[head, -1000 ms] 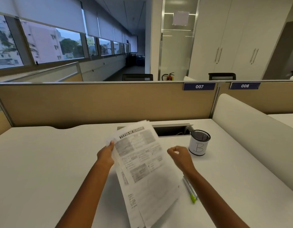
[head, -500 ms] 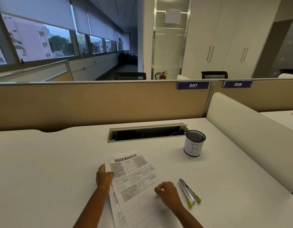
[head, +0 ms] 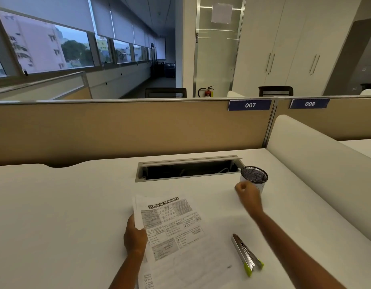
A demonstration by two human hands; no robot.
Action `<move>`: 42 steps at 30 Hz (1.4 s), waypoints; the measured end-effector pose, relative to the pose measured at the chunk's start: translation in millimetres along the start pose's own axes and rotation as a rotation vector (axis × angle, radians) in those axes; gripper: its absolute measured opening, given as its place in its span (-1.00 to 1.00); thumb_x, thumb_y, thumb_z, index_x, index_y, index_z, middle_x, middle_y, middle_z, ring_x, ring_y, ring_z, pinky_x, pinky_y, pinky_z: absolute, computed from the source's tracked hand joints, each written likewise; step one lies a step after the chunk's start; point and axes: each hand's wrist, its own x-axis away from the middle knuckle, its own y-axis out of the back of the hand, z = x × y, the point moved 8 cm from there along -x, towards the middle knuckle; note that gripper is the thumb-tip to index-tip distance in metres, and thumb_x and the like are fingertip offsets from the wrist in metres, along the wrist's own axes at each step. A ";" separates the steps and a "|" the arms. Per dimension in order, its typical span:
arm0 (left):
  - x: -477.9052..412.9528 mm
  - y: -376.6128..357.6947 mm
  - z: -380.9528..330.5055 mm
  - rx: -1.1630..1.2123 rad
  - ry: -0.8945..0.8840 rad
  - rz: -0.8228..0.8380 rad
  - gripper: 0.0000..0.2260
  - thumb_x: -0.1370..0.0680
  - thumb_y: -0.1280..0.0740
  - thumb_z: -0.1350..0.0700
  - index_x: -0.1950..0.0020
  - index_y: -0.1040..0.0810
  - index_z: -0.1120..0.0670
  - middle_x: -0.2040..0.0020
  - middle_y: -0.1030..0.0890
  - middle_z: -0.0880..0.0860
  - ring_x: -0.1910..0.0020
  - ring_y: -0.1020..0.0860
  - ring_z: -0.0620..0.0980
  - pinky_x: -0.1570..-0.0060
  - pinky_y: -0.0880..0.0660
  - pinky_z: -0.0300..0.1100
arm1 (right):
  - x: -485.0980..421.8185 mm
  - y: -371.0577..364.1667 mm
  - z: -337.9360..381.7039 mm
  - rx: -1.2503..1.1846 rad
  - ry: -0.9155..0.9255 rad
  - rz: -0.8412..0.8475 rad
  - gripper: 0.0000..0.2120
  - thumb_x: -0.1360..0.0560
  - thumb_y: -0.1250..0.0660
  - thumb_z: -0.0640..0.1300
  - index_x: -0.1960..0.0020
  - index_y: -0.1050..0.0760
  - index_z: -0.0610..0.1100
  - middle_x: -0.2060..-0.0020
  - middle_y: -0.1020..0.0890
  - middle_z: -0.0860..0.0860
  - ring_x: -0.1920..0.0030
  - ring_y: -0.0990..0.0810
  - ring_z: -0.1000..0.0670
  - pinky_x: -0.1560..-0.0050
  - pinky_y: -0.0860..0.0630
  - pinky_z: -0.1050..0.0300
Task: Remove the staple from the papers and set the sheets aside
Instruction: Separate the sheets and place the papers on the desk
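The printed sheets [head: 174,224], headed "Types of Economy", lie flat on the white desk [head: 65,205] in front of me, with a second sheet showing under the top one. My left hand [head: 135,236] grips their left edge, thumb on top. My right hand [head: 248,197] is stretched to the far right, just in front of the mesh pen cup [head: 254,177], its fingertips pinched together. Anything pinched there is too small to see. The silver and green staple remover [head: 246,254] lies on the desk right of the sheets, untouched.
An open cable slot [head: 188,168] is cut into the desk behind the sheets. A tan partition [head: 117,130] closes the back, and a white padded divider [head: 316,163] runs along the right side.
The sheets came down from mid-air to lie flat on the desk. My right hand left them and moved up and right to the pen cup, fingers still pinched.
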 end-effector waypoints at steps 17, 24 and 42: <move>-12.0 -1.8 17.8 0.050 -0.033 -0.096 -0.76 -0.46 -0.27 0.33 -0.12 -0.50 0.25 -0.09 -0.61 0.27 -0.01 -0.56 0.29 0.01 -0.47 0.05 | -81.3 54.0 -31.6 -0.093 -0.213 -0.240 -0.78 -0.47 -0.23 -0.29 0.06 -0.59 -0.41 0.09 -0.65 -0.34 -0.02 -0.59 -0.28 -0.04 -0.50 -0.02; -8.7 -0.7 17.2 0.372 0.015 -0.052 -0.78 -0.47 -0.27 0.32 -0.11 -0.48 0.25 -0.10 -0.59 0.26 -0.03 -0.56 0.26 -0.05 -0.52 0.11 | -21.4 -5.2 -12.4 -0.222 -0.024 0.036 -0.66 -0.53 -0.25 -0.12 0.38 -0.49 -0.22 0.34 -0.58 -0.24 0.47 -0.54 0.16 0.30 -0.39 0.15; 21.1 62.3 -105.3 0.812 -0.377 0.054 -0.89 -0.46 -0.30 0.13 0.10 -0.55 -0.08 0.18 -0.63 -0.06 0.20 -0.61 -0.06 0.34 -0.59 -0.34 | 85.1 -50.5 59.8 -0.695 0.113 0.245 -0.92 -0.51 -0.26 -0.25 0.13 -0.50 -0.13 0.14 -0.64 -0.06 0.19 -0.62 -0.01 0.25 -0.60 0.29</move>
